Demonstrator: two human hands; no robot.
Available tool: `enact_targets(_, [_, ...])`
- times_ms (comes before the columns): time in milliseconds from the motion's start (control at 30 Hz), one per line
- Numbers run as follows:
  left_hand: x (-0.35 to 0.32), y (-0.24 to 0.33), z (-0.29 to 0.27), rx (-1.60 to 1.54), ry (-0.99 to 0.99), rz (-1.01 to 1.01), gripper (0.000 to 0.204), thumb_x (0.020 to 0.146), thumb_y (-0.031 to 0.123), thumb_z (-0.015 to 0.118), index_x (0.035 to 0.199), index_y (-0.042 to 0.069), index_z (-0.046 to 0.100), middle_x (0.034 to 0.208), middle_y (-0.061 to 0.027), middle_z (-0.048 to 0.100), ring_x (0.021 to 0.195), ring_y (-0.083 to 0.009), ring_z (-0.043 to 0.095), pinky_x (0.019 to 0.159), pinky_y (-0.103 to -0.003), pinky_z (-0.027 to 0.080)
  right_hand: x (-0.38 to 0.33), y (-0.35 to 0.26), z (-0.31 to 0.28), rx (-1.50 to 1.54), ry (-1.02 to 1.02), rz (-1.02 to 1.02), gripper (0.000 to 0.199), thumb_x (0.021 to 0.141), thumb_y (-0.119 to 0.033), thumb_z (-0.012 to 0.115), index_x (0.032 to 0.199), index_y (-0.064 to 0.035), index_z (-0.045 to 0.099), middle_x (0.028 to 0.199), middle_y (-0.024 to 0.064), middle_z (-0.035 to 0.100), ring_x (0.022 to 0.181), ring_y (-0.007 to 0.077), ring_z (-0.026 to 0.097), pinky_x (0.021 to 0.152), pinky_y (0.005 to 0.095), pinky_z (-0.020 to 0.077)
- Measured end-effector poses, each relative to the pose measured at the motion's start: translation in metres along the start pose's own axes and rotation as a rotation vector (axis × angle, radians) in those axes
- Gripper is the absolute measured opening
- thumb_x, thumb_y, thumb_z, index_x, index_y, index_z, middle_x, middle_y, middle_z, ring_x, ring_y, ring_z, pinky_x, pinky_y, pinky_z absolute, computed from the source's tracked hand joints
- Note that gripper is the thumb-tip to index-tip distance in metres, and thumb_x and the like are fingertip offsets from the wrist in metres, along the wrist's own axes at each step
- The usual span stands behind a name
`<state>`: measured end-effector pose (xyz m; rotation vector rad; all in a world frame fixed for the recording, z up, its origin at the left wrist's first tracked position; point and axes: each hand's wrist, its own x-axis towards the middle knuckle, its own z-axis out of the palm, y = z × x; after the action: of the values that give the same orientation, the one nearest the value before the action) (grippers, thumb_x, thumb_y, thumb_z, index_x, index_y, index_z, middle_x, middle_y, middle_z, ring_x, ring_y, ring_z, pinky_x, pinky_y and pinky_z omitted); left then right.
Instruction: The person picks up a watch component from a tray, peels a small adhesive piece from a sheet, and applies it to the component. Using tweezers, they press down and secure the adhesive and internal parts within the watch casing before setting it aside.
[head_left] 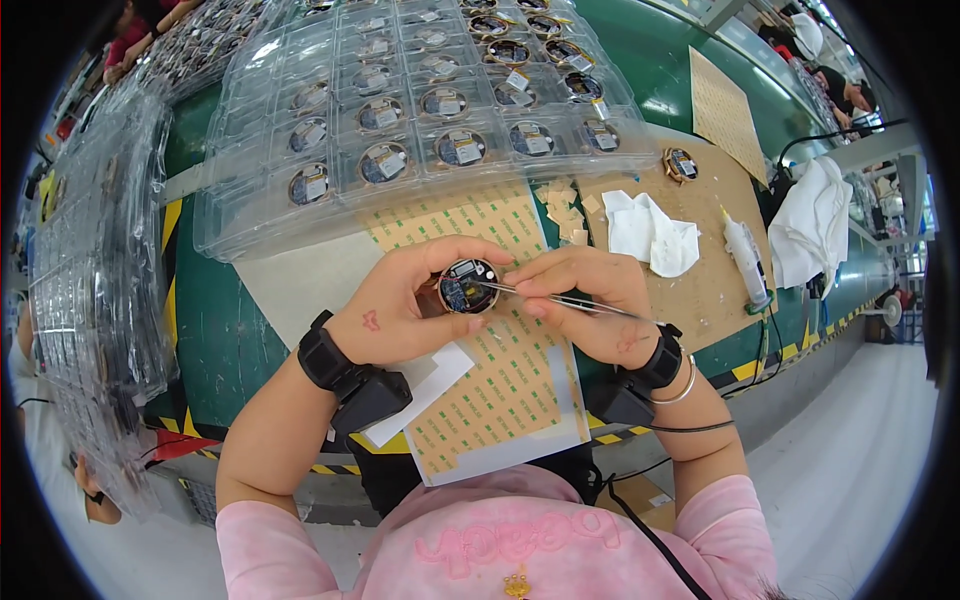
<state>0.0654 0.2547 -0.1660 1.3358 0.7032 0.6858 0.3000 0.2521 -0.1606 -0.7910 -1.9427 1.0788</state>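
At frame centre, the left hand [400, 305] pinches a round part [468, 285]; the right hand [590, 300] grips tweezers [555, 297], tips on it. Placement seems underway; next needs steady, precise pressing.

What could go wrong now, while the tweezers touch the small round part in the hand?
1. The tweezers in the right hand have a sharp tip on the round part's open face; a slip might scratch it.
2. The left hand holds the part only by fingertips above the sticker sheet, so it may drop.
3. The glue bottle lies near the right elbow's path and may be knocked.
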Motion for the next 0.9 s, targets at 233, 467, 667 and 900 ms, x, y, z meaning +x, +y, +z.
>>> enact_targets(233, [0.002,-0.005,0.005,0.038,-0.036,0.061,0.047,0.077,-0.007,0.066,0.122,0.004,0.056,0.109,-0.0024,0.059,0.098,-0.0080,0.057,0.080,-0.022,0.048,-0.005,0.001,-0.007,0.322,-0.010,0.233,0.013,0.079,0.001,0.070,0.092,0.0001,0.070,0.094,0.0124,0.070,0.091,0.0209,0.066,0.080,0.0305,0.0512])
enact_targets(467, [0.000,-0.002,0.002,0.008,-0.100,-0.023,0.053,0.074,-0.007,0.068,0.124,0.001,0.053,0.117,-0.0049,0.057,0.106,-0.0116,0.055,0.092,-0.027,0.045,-0.003,-0.002,-0.012,0.330,-0.065,0.283,0.011,0.080,0.000,0.070,0.091,0.0008,0.070,0.093,0.0119,0.070,0.089,0.0197,0.065,0.079,0.0296,0.0509])
enact_targets(667, [-0.002,0.002,0.001,0.031,-0.102,0.008,0.055,0.072,-0.007,0.068,0.124,0.001,0.053,0.117,-0.0050,0.057,0.107,-0.0118,0.055,0.092,-0.027,0.045,0.001,-0.006,-0.012,0.342,-0.094,0.295,0.010,0.080,-0.001,0.070,0.090,0.0010,0.069,0.093,0.0119,0.069,0.089,0.0197,0.064,0.081,0.0299,0.0502])
enact_targets(900, [0.002,-0.003,0.008,0.061,0.053,0.022,0.047,0.075,-0.003,0.070,0.119,0.004,0.056,0.105,-0.0024,0.059,0.090,-0.0073,0.058,0.075,-0.022,0.049,0.000,-0.005,-0.021,0.073,-0.026,-0.052,0.009,0.080,0.000,0.068,0.089,-0.0016,0.066,0.087,0.0089,0.065,0.079,0.0181,0.059,0.078,0.0302,0.0487])
